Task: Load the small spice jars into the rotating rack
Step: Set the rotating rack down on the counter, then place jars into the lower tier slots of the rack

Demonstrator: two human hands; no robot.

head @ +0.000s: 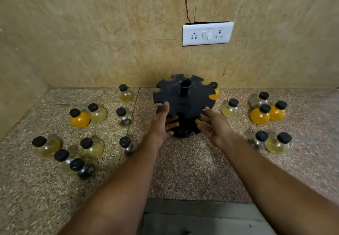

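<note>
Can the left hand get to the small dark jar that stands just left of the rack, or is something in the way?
Probably yes. The left hand is open at the rack, and the dark jar stands apart on the counter just to its left. Bare counter lies between them, and the nearest other jar sits closer to the person, off that path.

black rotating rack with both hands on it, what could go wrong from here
1. The black plastic notched rack sits close to the wall; an orange-filled round jar with a black cap stands right at its far right edge, so turning or shifting the rack may knock it over.
2. The left hand and right hand flank the rack with spread fingers; a loose hold could tip it.
3. Round jars crowd the speckled stone counter, so a sweeping forearm could roll them.
</note>
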